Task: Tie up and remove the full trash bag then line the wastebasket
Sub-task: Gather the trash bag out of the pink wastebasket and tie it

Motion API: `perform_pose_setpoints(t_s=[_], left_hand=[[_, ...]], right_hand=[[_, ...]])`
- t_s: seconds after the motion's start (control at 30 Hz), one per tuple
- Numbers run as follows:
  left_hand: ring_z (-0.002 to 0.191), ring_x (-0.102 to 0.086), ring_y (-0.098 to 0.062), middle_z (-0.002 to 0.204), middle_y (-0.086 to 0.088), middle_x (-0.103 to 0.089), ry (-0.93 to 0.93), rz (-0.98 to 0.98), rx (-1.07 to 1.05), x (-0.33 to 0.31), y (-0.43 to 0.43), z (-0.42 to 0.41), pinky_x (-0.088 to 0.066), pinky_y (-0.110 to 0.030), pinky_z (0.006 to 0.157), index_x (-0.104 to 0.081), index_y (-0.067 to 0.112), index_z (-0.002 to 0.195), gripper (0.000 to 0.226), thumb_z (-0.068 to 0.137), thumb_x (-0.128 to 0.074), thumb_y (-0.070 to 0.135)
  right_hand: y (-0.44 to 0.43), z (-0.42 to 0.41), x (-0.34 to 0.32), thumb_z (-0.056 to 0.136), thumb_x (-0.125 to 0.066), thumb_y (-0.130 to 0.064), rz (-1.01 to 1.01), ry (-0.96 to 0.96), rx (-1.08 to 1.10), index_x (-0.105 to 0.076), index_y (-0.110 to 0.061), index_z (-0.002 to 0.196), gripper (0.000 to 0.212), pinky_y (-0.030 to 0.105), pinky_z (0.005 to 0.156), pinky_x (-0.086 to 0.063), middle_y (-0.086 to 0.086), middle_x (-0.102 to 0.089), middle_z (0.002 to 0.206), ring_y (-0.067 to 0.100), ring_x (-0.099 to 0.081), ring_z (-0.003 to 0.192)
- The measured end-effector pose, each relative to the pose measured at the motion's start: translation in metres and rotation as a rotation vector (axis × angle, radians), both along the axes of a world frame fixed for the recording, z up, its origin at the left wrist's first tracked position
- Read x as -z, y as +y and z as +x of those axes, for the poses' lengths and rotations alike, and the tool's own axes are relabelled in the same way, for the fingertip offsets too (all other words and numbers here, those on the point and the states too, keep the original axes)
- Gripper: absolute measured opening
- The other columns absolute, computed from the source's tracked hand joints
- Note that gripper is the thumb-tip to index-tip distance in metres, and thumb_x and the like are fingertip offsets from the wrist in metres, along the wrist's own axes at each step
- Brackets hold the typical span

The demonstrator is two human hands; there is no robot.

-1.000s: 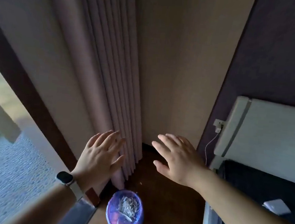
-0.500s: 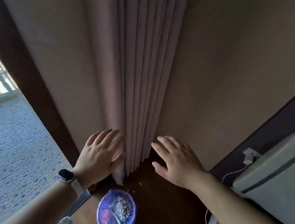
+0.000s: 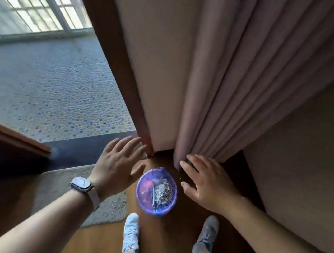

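Observation:
A small round wastebasket [image 3: 145, 206] lined with a purple trash bag [image 3: 145, 186] stands on the wooden floor, seen from straight above. Crumpled grey-white rubbish [image 3: 162, 192] lies inside the bag. My left hand [image 3: 117, 166] hovers above and to the left of the basket, fingers spread, a watch on its wrist. To the basket's right my right hand [image 3: 205, 184] is stretched out palm down with fingers apart. Neither hand touches the bag or holds anything.
A pleated pink curtain [image 3: 230, 95] hangs just behind the basket against a beige wall. A dark wooden door frame [image 3: 115, 66] and a pebbled floor [image 3: 51, 89] lie to the left. A grey mat [image 3: 103, 207] lies under my left forearm. My two shoes [image 3: 131, 233] stand below the basket.
The view has tilted down and turned left; the basket now sits between my hands instead of below them. Both hands have lowered toward it, still spread. My feet have come into view.

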State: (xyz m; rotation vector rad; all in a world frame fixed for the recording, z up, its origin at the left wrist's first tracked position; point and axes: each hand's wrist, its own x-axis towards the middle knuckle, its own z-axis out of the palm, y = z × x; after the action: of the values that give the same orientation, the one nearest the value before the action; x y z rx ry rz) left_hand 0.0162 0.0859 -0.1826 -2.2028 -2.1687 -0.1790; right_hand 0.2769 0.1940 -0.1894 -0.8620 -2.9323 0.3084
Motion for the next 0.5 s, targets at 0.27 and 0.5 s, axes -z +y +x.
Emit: perform_pose_setpoints(t_s=[0.27, 0.5], left_hand=[[0.126, -0.053, -0.032, 0.137, -0.011, -0.057, -0.024, -0.157, -0.139, 0.146, -0.032, 0.024, -0.04, -0.048, 0.105, -0.059, 0.017, 0.129, 0.052, 0.086, -0.051, 0.046], [0.127, -0.052, -0.034, 0.136, -0.013, -0.057, -0.021, -0.109, -0.179, 0.298, -0.072, 0.031, -0.041, -0.05, 0.104, -0.058, 0.016, 0.128, 0.051, 0.085, -0.057, 0.043]], right_hand=[[-0.008, -0.006, 0.153, 0.074, -0.073, -0.038, -0.066, 0.053, -0.018, -0.064, -0.01, 0.121, 0.055, 0.045, 0.093, -0.048, 0.015, -0.062, 0.124, 0.033, -0.059, 0.113], [-0.044, -0.003, 0.306, 0.08, -0.068, -0.04, -0.044, 0.008, -0.028, -0.06, -0.011, 0.127, 0.056, 0.044, 0.099, -0.041, 0.015, -0.057, 0.132, 0.033, -0.054, 0.12]])
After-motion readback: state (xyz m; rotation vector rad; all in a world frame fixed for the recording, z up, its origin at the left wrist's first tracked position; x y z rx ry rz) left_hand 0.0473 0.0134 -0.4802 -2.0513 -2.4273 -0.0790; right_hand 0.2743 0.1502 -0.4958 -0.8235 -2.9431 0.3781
